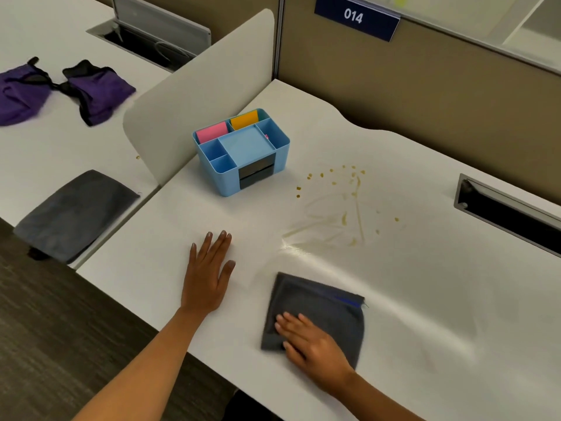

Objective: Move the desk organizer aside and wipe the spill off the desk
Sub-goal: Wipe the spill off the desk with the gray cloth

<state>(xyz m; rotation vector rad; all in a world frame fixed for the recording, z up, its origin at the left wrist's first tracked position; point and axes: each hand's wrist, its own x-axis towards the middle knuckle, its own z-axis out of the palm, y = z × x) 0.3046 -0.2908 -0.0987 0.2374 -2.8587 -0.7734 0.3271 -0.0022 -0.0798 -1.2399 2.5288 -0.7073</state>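
The blue desk organizer [241, 151] stands at the far left of the white worktop [425, 284], just beside the low grey divider panel [197, 95] and clear of the mess, so the moving-aside step looks done and the wiping is the step in hand. The spill [337, 205] lies to the right of the organizer: yellowish-brown droplets and thin smeared streaks, with a wet sheen on the surface nearer the person.

The right hand [309, 338] lies flat on a folded grey cloth [318, 314], fingers extended and loosely spread, palm pressing down rather than gripping. The cloth sits near the front edge of the worktop, well short of the main droplets. Its edges are blurred, which probably means it is mid-stroke, though the direction cannot be told.

The left hand [209, 275] rests open on the bare worktop, fingers together and thumb out, holding nothing. It seems to be bracing.

The next move calls for pushing the cloth forward under steady palm pressure, across the streaks and out to the scattered drops furthest away, stopping short of the organizer on the left and the cable slot [510, 214] on the right.
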